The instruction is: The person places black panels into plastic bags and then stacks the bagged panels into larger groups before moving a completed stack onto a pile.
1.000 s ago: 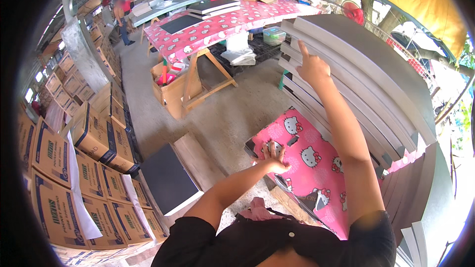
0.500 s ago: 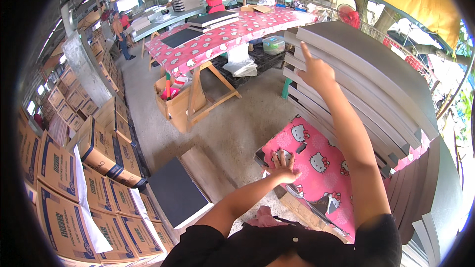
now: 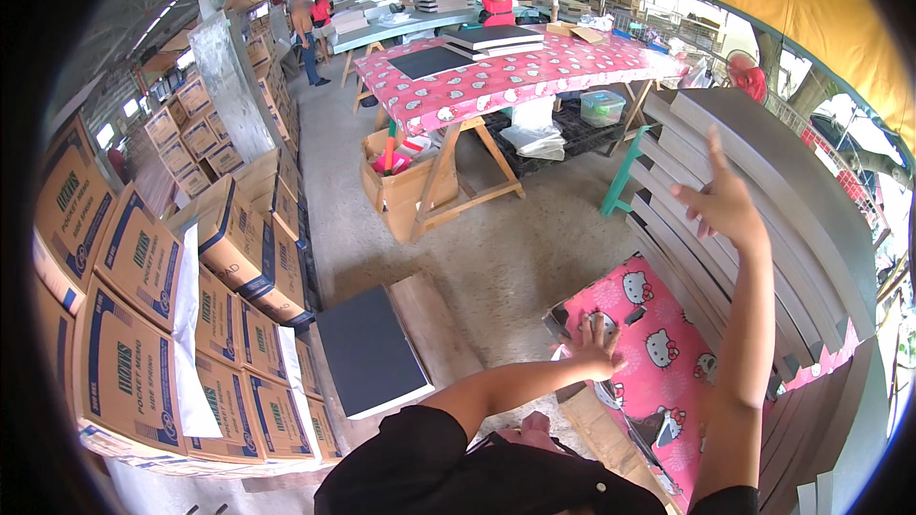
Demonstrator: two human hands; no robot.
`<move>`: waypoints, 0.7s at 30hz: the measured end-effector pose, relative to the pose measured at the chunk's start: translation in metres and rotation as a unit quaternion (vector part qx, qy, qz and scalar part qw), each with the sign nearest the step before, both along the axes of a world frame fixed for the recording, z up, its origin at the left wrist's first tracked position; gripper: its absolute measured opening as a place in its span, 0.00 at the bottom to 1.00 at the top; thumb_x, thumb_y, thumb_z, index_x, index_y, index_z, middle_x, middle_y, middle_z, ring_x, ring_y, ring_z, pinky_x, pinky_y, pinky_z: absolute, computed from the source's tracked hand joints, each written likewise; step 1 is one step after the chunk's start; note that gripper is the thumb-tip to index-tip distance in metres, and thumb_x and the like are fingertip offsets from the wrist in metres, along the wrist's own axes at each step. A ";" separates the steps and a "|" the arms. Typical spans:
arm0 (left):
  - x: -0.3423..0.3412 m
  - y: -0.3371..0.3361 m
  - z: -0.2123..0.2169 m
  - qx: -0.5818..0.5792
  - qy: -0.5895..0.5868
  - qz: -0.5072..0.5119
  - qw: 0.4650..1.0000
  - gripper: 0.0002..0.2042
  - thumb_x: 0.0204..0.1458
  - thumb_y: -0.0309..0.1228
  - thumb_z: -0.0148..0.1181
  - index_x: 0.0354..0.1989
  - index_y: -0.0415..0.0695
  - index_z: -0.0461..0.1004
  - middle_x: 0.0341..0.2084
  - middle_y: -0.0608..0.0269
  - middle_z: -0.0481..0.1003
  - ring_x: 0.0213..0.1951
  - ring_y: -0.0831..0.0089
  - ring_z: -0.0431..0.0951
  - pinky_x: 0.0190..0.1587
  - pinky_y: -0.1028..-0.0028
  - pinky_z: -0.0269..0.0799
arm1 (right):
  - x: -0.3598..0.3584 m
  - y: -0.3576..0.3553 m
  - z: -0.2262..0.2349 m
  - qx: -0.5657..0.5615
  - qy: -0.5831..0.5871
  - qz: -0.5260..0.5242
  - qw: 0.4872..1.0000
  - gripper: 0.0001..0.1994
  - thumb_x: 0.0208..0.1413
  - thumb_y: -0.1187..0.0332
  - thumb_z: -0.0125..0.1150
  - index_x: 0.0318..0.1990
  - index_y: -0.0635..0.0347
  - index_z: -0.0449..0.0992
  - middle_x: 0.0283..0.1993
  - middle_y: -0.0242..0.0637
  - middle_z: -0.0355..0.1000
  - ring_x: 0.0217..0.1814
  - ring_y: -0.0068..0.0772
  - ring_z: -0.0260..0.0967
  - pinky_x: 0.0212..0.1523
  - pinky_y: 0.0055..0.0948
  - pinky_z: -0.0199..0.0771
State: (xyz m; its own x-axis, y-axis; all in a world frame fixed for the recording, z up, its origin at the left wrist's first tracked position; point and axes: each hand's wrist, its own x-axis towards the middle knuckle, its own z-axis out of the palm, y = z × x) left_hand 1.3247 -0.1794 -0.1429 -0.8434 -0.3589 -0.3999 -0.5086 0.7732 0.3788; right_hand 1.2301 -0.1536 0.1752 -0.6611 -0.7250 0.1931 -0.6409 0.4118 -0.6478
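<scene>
My left hand [image 3: 595, 351] rests with spread fingers on a low surface covered in pink patterned cloth [image 3: 658, 310], near its left edge. My right hand [image 3: 720, 198] is raised, index finger stretched out and the other fingers loosely apart, with nothing in it. Behind and beside it stands a tall stack of grey boards [image 3: 792, 200] with a dark top, its layers unevenly offset. From this view I cannot tell whether the right fingertip touches the stack. A small dark piece [image 3: 637, 314] lies on the cloth beyond my left hand.
Brown cartons [image 3: 134, 362] are piled at the left, beside a thick black-topped block [image 3: 372, 348]. Ahead stands a trestle table [image 3: 563, 62] with pink cloth and dark boards; a carton [image 3: 405, 186] sits under its near end. A person in red [image 3: 498, 0] stands beyond it.
The view has swung left, so the scene sits further right. My right hand has shifted from pointing at the stack's top corner, its fingers now looser. My left hand stays on the cloth.
</scene>
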 end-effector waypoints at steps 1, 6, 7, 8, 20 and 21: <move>0.002 0.001 -0.003 -0.009 0.015 -0.005 1.000 0.37 0.50 0.58 0.40 0.65 0.63 0.33 0.63 0.54 0.20 0.63 0.45 0.18 0.48 0.25 0.32 | 0.006 0.010 0.003 -0.090 0.023 -0.010 0.996 0.44 0.46 0.66 0.62 0.65 0.58 0.37 0.16 0.37 0.68 0.10 0.25 0.62 0.11 0.26 0.62; 0.005 -0.003 -0.006 -0.027 0.029 -0.009 0.999 0.37 0.49 0.58 0.42 0.64 0.59 0.38 0.64 0.51 0.25 0.63 0.43 0.23 0.48 0.26 0.35 | 0.052 0.106 -0.010 -0.200 0.083 -0.094 0.972 0.25 0.49 0.69 0.59 0.55 0.64 0.63 0.16 0.33 0.67 0.14 0.17 0.60 0.16 0.15 0.57; 0.013 -0.008 -0.004 -0.044 0.034 0.004 0.998 0.36 0.49 0.57 0.43 0.64 0.57 0.42 0.64 0.48 0.30 0.63 0.42 0.29 0.49 0.27 0.37 | 0.067 0.131 -0.032 -0.243 0.061 -0.072 0.966 0.18 0.52 0.62 0.57 0.47 0.65 0.71 0.14 0.26 0.58 0.16 0.14 0.54 0.17 0.15 0.53; 0.003 0.005 0.003 -0.056 0.052 -0.022 0.997 0.35 0.48 0.57 0.44 0.64 0.54 0.47 0.64 0.45 0.36 0.64 0.42 0.34 0.50 0.28 0.39 | 0.095 0.173 -0.034 -0.232 0.084 -0.078 0.966 0.19 0.50 0.59 0.57 0.45 0.65 0.73 0.19 0.30 0.64 0.19 0.19 0.60 0.22 0.18 0.58; -0.076 0.210 0.180 0.575 0.165 -0.179 0.781 0.41 0.48 0.58 0.48 0.64 0.47 0.42 0.63 0.58 0.47 0.64 0.64 0.45 0.60 0.54 0.41 | 0.223 0.739 -0.070 -0.027 0.457 -0.631 0.626 0.22 0.53 0.60 0.45 0.51 0.65 0.68 0.45 0.44 0.70 0.43 0.33 0.70 0.42 0.29 0.68; -0.078 0.239 0.190 0.612 0.149 -0.155 0.761 0.41 0.48 0.60 0.47 0.65 0.50 0.40 0.63 0.61 0.45 0.65 0.65 0.43 0.60 0.50 0.38 | 0.188 0.763 -0.062 -0.054 0.372 -0.727 0.575 0.25 0.52 0.54 0.47 0.51 0.65 0.67 0.46 0.45 0.69 0.44 0.35 0.69 0.44 0.30 0.67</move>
